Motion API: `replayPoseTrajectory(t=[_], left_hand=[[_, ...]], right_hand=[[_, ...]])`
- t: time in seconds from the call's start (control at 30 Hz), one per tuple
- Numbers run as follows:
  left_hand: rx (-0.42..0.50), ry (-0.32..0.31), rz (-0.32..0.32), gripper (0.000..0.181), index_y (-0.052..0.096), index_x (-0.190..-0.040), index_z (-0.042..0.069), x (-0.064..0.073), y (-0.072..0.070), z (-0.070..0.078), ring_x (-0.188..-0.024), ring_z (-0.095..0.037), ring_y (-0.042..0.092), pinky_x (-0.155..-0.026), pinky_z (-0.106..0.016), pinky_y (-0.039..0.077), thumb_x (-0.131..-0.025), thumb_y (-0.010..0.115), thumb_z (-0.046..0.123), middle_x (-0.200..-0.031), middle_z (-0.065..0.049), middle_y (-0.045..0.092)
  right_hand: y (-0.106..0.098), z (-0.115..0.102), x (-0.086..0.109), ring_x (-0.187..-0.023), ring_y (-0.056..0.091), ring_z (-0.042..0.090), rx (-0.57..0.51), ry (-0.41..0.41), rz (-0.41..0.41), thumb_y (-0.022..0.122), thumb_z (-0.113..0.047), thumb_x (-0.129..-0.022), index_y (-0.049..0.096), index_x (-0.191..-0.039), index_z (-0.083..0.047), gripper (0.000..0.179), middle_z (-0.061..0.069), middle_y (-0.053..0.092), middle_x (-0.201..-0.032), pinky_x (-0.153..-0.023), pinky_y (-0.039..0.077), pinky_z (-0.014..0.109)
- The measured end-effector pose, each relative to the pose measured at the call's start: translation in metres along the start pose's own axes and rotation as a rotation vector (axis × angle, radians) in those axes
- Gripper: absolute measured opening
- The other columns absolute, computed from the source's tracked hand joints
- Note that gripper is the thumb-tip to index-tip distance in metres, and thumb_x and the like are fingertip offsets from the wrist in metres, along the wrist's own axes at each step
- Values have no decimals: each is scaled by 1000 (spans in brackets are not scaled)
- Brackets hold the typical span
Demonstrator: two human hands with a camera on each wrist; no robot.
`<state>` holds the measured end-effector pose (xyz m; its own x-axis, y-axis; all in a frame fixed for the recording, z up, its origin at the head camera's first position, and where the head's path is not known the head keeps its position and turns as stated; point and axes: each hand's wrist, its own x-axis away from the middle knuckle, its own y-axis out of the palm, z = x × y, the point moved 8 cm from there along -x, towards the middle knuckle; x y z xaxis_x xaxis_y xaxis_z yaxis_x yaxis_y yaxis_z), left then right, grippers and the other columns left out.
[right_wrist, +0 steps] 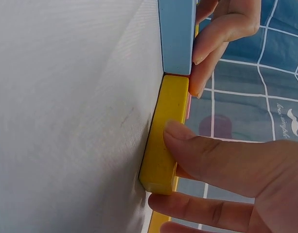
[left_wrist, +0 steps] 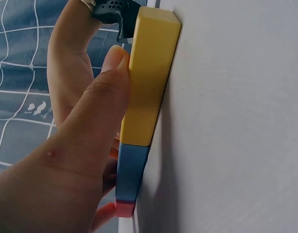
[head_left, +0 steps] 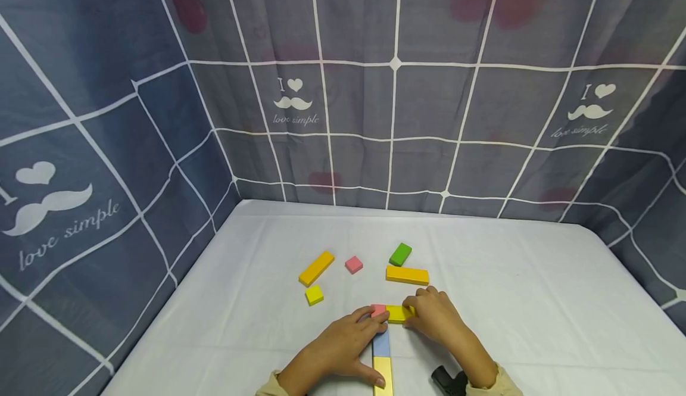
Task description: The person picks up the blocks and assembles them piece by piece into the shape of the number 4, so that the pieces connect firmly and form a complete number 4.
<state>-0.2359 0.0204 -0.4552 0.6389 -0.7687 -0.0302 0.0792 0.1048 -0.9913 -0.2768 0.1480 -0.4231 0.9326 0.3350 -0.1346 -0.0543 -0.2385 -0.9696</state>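
Observation:
In the head view, a row of blocks lies on the white cloth: a long pale yellow block (head_left: 382,378), a blue block (head_left: 381,345) and a small pink block (head_left: 377,309). A yellow block (head_left: 396,314) extends right from the pink one, forming a corner. My left hand (head_left: 343,345) spans the row, its fingers resting over the pink block and its thumb touching the pale yellow one. With my right hand (head_left: 436,317) I pinch the yellow block near its outer end. The right wrist view shows the thumb (right_wrist: 187,138) on its side; part of the finger contact is hidden.
Beyond the row lie two long orange-yellow blocks (head_left: 316,268), a yellow square block (head_left: 314,295), a pink block (head_left: 354,265) and a green block (head_left: 400,255). A grey checked curtain (head_left: 359,164) hangs behind the table. A black strap piece (head_left: 450,381) sits at the right wrist.

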Motion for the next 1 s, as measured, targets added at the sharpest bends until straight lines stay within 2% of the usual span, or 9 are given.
replayPoseTrajectory(t=[0.17, 0.27, 0.53, 0.67, 0.83, 1.0], left_hand=[[58, -63, -75, 88, 46, -138, 23, -1, 5, -3, -140, -16, 34, -106, -34, 42, -70, 56, 78, -147, 11, 42], [74, -79, -92, 88, 46, -139, 24, -1, 6, -4, -141, -16, 32, -105, -35, 42, -70, 56, 77, -149, 11, 39], [96, -89, -94, 88, 45, -139, 23, -1, 4, -4, -141, -16, 32, -103, -35, 45, -69, 58, 76, -147, 11, 41], [108, -94, -91, 88, 45, -139, 23, 0, 2, -6, -141, -15, 31, -103, -34, 45, -68, 62, 74, -146, 11, 43], [102, -85, -80, 87, 46, -137, 22, 2, 1, -5, -141, -16, 32, -102, -33, 45, -68, 62, 74, -144, 11, 46], [116, -80, -71, 86, 47, -136, 22, 2, 1, -3, -141, -16, 32, -103, -33, 44, -69, 63, 73, -143, 11, 47]], right_hand=[[1, 1, 0, -66, 38, 16, -8, 9, -1, 85, -23, -63, 68, -73, -13, 22, -4, 47, -64, -60, 32, 32], [1, 1, 1, -66, 39, 15, 0, 12, -2, 85, -24, -63, 69, -75, -12, 22, -4, 49, -65, -61, 33, 31], [-2, 1, 2, -65, 39, 15, 0, -3, 20, 85, -23, -64, 70, -75, -12, 22, -5, 49, -65, -60, 32, 30], [0, 2, 0, -65, 38, 16, -12, 15, 9, 85, -22, -64, 69, -75, -12, 21, -4, 47, -64, -60, 32, 31], [3, 1, 0, -66, 39, 16, -18, 24, -22, 85, -22, -64, 71, -77, -12, 21, -4, 50, -66, -61, 33, 32], [2, 0, 1, -66, 39, 17, -13, 16, -16, 85, -22, -64, 70, -75, -12, 21, -3, 49, -65, -61, 34, 33]])
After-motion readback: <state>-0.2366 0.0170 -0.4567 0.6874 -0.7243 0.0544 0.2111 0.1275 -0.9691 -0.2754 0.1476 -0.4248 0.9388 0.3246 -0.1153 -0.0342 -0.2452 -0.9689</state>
